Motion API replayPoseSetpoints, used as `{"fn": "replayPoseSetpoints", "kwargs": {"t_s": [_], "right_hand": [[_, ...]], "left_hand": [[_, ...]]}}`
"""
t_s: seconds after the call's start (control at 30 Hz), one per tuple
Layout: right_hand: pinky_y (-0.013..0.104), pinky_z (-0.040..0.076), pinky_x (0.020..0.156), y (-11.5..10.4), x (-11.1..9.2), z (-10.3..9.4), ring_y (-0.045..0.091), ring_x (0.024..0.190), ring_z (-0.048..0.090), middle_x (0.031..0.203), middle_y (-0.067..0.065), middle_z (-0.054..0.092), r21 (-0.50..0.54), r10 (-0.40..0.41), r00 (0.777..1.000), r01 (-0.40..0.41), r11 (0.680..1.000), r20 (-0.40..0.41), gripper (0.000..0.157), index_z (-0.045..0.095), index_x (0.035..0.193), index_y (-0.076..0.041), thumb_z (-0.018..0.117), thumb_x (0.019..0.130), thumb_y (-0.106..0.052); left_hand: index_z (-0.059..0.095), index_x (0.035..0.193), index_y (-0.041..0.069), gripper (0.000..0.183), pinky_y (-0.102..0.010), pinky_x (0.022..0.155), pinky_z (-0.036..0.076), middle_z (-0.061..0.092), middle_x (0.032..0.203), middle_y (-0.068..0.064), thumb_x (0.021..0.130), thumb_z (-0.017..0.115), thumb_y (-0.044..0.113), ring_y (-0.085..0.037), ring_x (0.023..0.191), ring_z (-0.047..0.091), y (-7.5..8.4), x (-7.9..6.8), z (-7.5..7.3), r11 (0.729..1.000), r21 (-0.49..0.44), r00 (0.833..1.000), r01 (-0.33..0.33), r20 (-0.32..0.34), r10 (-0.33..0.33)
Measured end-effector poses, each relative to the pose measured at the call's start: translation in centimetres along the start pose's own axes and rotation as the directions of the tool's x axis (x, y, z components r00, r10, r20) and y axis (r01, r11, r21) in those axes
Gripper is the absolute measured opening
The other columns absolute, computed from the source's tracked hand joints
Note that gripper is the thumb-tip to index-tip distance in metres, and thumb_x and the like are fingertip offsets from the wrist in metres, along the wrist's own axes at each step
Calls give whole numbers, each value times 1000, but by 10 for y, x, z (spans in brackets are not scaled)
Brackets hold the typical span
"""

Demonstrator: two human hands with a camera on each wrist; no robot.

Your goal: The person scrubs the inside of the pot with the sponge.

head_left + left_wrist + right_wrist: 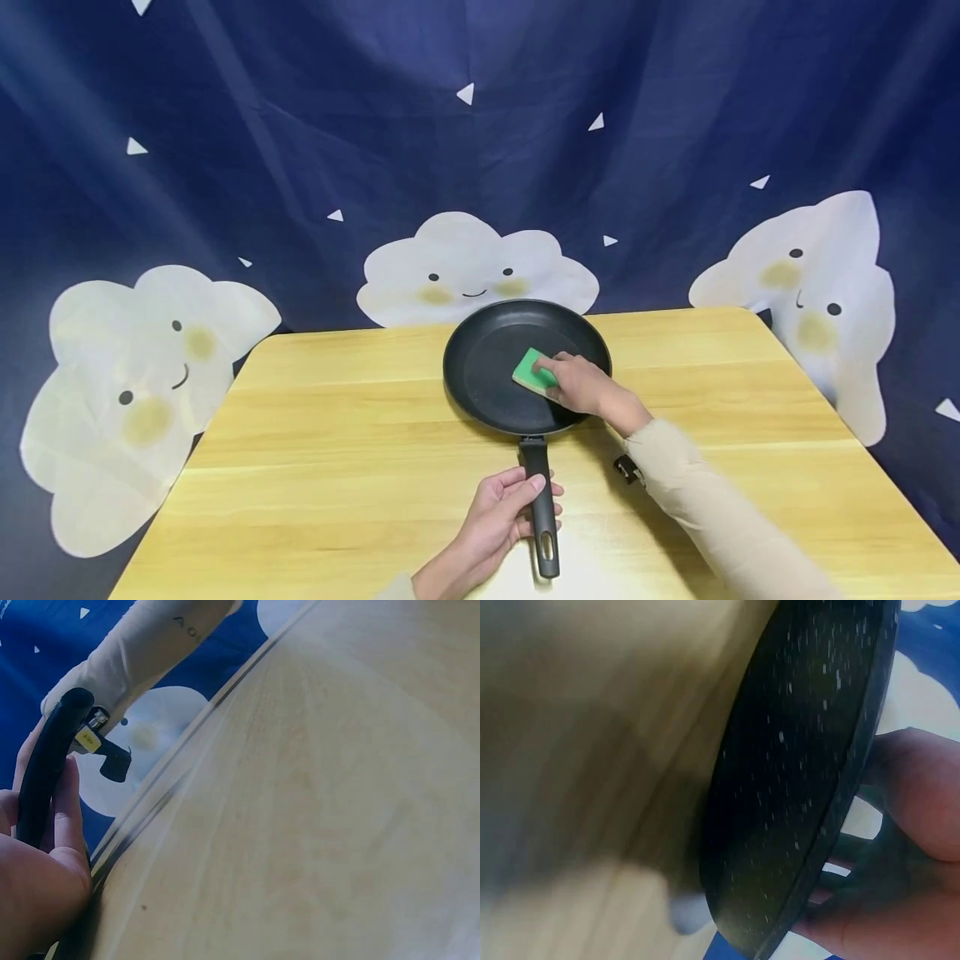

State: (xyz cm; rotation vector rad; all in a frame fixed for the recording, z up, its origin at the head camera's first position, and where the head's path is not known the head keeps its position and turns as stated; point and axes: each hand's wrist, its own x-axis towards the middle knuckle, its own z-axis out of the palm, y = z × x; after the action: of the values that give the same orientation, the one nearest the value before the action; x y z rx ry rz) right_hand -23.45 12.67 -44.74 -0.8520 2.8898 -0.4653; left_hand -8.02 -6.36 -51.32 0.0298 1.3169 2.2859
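A black frying pan [487, 375] is held over the wooden table, its handle [538, 500] pointing toward me. My left hand [501, 518] grips that handle, thumb on top and fingers wrapped beneath; the left wrist view shows the dark handle [49, 769] between thumb and fingers. Inside the pan, my right hand [583, 383] holds a green sponge [534, 371] with a pale underside against the pan's inner surface, right of centre. From the right wrist, the speckled pan side [795, 780] hides the sponge, and part of the right hand [907, 847] shows beyond the rim.
The light wooden table [337, 433] spreads out on both sides of the pan. Behind it hangs a dark blue curtain [300, 125] with smiling clouds and white triangles. A small black device [628, 468] sits at the right sleeve's cuff.
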Motion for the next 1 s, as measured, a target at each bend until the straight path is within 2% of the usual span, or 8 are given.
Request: {"fn": "replayPoseSetpoints", "kwargs": {"t_s": [0.13,0.23,0.37,0.47,0.63,1.0], "right_hand": [[57,55,86,-3,-8,4,44,108,62,125,25,62,47,-20,1000,21,999,-24,40,62,134,-8,71,95,-4],[62,51,94,-3,-13,10,49,120,57,135,27,59,90,-25,999,29,996,-43,40,62,135,-9,70,96,-4],[65,47,101,-4,-17,18,52,126,54,140,30,55,122,-39,997,47,991,-71,40,63,135,-8,70,96,-4],[65,46,103,-7,-20,22,52,128,53,141,31,55,133,-47,995,58,989,-87,39,63,135,-8,70,96,-4],[66,46,102,-11,-22,25,51,130,51,143,30,54,135,-19,996,31,990,-85,40,64,136,-11,69,97,-5],[65,49,99,-17,-24,25,50,128,53,141,28,56,138,-16,995,29,990,-95,41,65,135,-10,72,95,-6]], "left_hand": [[53,134,-15,49,-38,82,63,72,111,-18,102,66,19,-19,89,73,0,-1,0,1000,0,1000,0,-3,0],[52,135,-15,49,-38,82,62,72,112,-18,102,65,18,-19,89,73,0,0,0,1000,-2,1000,-5,5,5],[51,135,-17,50,-38,83,62,72,112,-18,102,65,18,-19,90,73,1,0,-1,1000,1,1000,-7,21,7],[51,135,-17,51,-38,83,62,72,113,-18,102,65,19,-19,90,73,1,0,-2,1000,6,1000,-1,23,0],[52,135,-15,51,-38,83,62,71,114,-18,102,66,21,-19,91,73,1,1,-2,1000,11,1000,16,17,-16],[52,135,-15,50,-35,81,62,71,115,-18,103,65,21,-19,91,73,-1,2,-3,1000,11,999,9,32,-10]]}}
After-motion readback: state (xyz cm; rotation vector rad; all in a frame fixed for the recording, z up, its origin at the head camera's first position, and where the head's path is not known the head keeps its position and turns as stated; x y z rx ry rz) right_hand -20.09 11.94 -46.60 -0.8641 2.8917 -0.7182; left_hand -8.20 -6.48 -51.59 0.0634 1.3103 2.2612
